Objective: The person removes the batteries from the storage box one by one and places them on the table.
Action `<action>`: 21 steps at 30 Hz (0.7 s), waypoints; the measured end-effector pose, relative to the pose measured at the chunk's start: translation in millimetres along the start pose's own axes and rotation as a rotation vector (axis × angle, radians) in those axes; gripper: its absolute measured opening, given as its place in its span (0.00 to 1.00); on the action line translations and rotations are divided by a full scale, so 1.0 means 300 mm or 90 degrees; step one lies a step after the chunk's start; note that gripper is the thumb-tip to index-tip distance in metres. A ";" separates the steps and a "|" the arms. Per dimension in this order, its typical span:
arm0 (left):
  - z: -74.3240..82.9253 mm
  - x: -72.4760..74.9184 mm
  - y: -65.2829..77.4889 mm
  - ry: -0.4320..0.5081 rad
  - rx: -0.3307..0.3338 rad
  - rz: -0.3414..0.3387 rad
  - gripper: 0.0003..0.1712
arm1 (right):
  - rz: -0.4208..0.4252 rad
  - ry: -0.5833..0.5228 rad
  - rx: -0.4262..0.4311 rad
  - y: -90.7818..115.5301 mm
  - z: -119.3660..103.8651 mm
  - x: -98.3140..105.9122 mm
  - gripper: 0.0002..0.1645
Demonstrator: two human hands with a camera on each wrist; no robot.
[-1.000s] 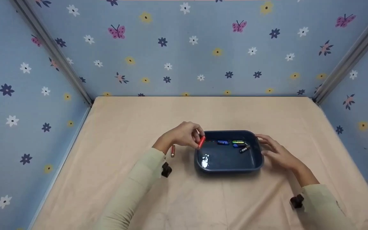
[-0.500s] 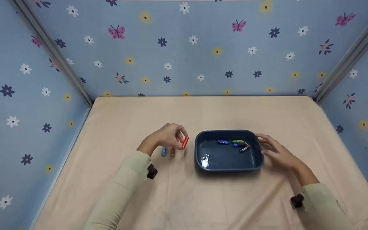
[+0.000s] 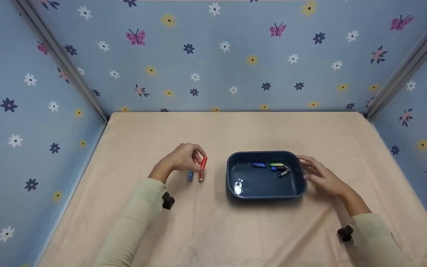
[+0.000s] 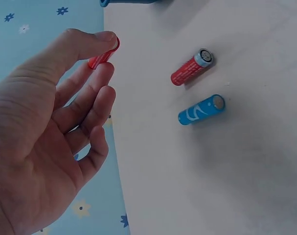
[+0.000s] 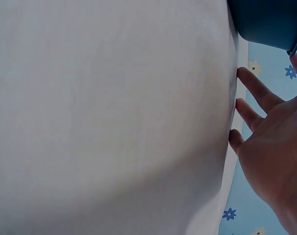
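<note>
My left hand (image 3: 185, 157) pinches a red battery (image 4: 103, 55) between thumb and fingertips, held up off the cloth. Below it on the cloth lie a second red battery (image 4: 190, 67) and a blue battery (image 4: 202, 110), side by side and a little apart. To the right stands a dark blue rectangular tub (image 3: 265, 197). Inside, toward its far right, rest several batteries, among them a blue one (image 3: 259, 165), a green one (image 3: 276, 164) and a dark one (image 3: 284, 172). My right hand (image 3: 323, 178) is at the tub's right side, fingers extended, fingertips right at the rim.
A peach cloth (image 3: 161, 129) covers the table, with creases near the front right. Blue flowered walls (image 3: 221, 74) enclose it at the back and both sides, with grey posts in the corners. A black wrist camera (image 3: 168, 200) sits on the left sleeve.
My left hand has moved left from the tub's left rim with the red battery, to above the two batteries on the cloth. The right hand and the tub have stayed in place.
</note>
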State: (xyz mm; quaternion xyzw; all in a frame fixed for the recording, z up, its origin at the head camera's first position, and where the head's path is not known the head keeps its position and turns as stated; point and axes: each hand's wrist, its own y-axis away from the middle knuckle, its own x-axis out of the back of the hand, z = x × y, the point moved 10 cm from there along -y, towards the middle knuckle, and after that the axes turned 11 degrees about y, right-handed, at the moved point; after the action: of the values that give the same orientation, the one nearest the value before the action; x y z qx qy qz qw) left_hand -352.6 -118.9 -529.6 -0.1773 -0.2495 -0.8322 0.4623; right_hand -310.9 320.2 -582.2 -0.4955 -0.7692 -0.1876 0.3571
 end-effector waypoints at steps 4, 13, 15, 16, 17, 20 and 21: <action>-0.032 -0.012 0.000 -0.001 0.019 0.014 0.28 | 0.000 -0.005 -0.001 0.001 0.001 0.001 0.38; -0.110 -0.034 0.012 -0.018 0.036 0.045 0.27 | -0.002 -0.017 0.006 0.005 -0.005 0.001 0.38; -0.123 -0.037 0.015 -0.026 0.037 0.050 0.27 | -0.002 -0.018 0.014 0.005 -0.008 0.003 0.37; -0.129 -0.039 0.017 -0.027 0.041 0.052 0.27 | -0.002 -0.020 0.017 0.005 -0.008 0.003 0.37; -0.136 -0.041 0.016 -0.027 0.045 0.052 0.27 | -0.002 -0.019 0.017 0.006 -0.008 0.004 0.37; -0.155 -0.047 0.017 -0.028 0.060 0.053 0.27 | -0.001 -0.018 0.018 0.006 -0.008 0.005 0.37; -0.161 -0.048 0.017 -0.028 0.064 0.055 0.27 | -0.002 -0.019 0.017 0.006 -0.007 0.004 0.37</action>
State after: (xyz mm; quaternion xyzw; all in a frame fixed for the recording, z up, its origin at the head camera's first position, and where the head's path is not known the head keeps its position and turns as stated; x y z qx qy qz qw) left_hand -344.1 -139.3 -575.0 -0.1826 -0.2932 -0.7940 0.5002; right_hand -308.8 320.4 -579.9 -0.4923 -0.7777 -0.1701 0.3520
